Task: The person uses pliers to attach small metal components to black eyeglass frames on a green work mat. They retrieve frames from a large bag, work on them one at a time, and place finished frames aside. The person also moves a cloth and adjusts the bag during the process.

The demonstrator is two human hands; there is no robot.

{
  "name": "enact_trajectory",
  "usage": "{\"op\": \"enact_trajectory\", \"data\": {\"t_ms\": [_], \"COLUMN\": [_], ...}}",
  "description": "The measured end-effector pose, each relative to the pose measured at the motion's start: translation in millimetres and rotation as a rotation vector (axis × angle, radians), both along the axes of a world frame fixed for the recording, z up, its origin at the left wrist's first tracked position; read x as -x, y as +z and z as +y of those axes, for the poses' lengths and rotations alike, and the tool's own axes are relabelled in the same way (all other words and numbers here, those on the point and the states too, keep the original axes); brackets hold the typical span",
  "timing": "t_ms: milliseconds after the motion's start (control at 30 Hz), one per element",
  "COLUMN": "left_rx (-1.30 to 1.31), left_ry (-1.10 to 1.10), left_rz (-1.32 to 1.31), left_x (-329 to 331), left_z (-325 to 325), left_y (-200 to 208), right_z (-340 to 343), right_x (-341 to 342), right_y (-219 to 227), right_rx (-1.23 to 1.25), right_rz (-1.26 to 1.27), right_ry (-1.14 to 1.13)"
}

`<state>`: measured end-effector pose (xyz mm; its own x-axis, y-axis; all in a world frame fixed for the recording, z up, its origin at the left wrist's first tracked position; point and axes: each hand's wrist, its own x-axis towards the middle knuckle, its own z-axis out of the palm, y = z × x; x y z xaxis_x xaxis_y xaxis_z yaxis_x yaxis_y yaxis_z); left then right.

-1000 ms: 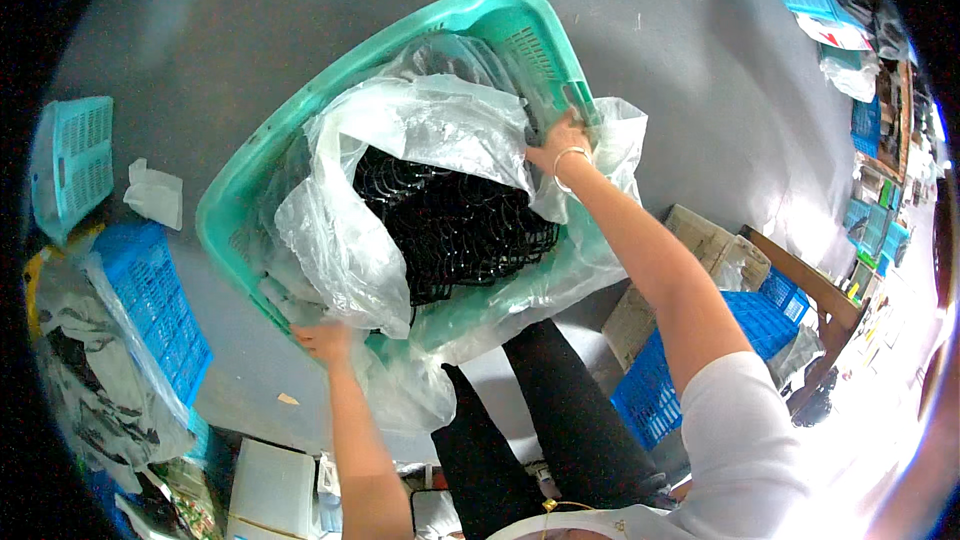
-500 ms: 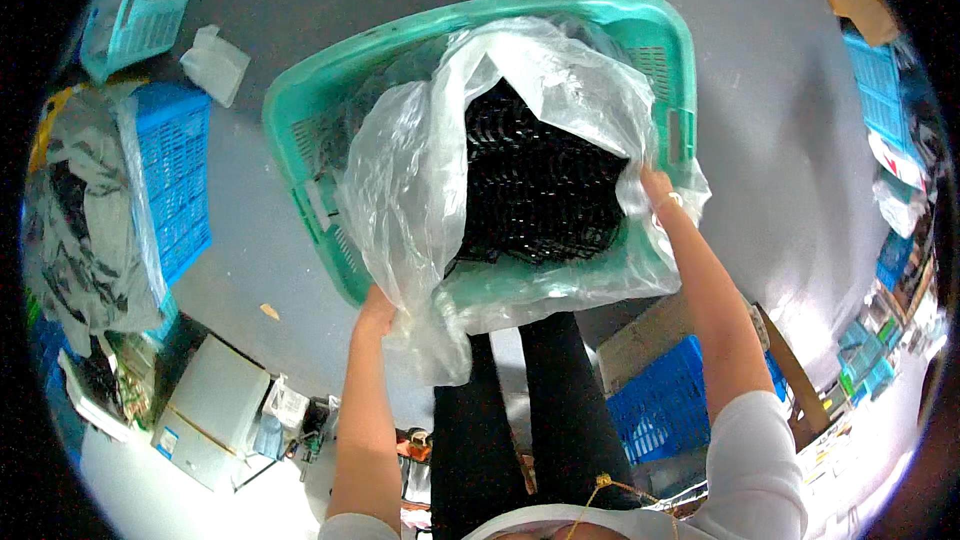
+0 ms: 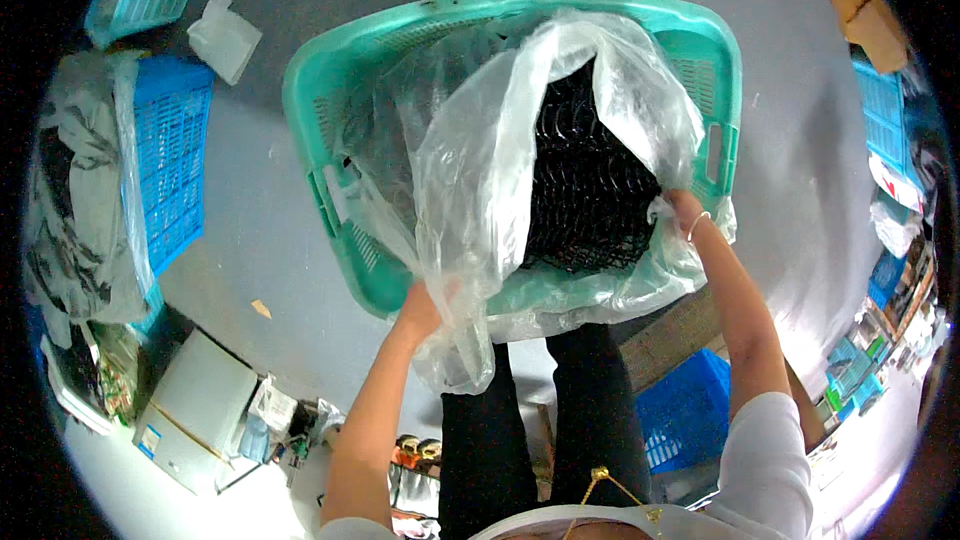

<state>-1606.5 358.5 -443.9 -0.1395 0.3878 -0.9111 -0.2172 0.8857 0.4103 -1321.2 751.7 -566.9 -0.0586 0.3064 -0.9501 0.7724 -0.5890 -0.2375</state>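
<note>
A clear plastic bag (image 3: 480, 170) lines a green plastic basket (image 3: 318, 90), its mouth spread and its folds hanging over the near rim. Inside lie packed rows of glossy black, thin curved pieces (image 3: 590, 185) whose kind I cannot make out. My left hand (image 3: 428, 308) is closed on the bag at the near left side, its fingers partly covered by the cloudy film. At the right, my right hand (image 3: 686, 208) grips the bag's edge beside the black pieces, just inside the basket's handle slot; its fingertips are hidden in the plastic.
Blue crates (image 3: 172, 160) stand at the left, with grey plastic sheeting (image 3: 85, 190) over one. A white bag (image 3: 224, 38) lies on the grey floor. Another blue crate (image 3: 690, 405) sits beside my legs, and a cardboard box (image 3: 868, 22) is at the far right.
The basket and bag sit further right in view. My left hand has come inward over the near left rim, under the film. The bag's opening over the black pieces has narrowed from the left.
</note>
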Motion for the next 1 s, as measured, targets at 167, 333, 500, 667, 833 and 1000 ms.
{"op": "enact_trajectory", "data": {"t_ms": [167, 333, 500, 667, 833, 1000], "left_rx": [-0.223, -0.004, 0.257, 0.233, -0.223, -0.283], "left_ry": [0.223, -0.257, -0.822, -0.382, 0.515, 0.793], "left_rz": [0.177, 0.502, 1.119, 0.458, 0.226, 0.244], "left_x": [11, 54, 64, 64, 19, 19], "left_z": [10, -19, -17, -40, -36, -24], "left_y": [83, 88, 99, 94, 85, 161], "right_z": [-6, -1, 3, -8, -28, -68], "right_x": [43, 33, 5, 13, 13, 38], "right_y": [111, 217, 191, 184, 182, 325], "right_rx": [-0.145, -0.327, -0.604, -0.598, -0.335, -0.25], "right_rz": [-0.021, -0.023, -0.003, 0.121, 0.112, 0.389], "right_ry": [0.318, 1.067, 1.628, 1.619, 0.73, -0.3]}}
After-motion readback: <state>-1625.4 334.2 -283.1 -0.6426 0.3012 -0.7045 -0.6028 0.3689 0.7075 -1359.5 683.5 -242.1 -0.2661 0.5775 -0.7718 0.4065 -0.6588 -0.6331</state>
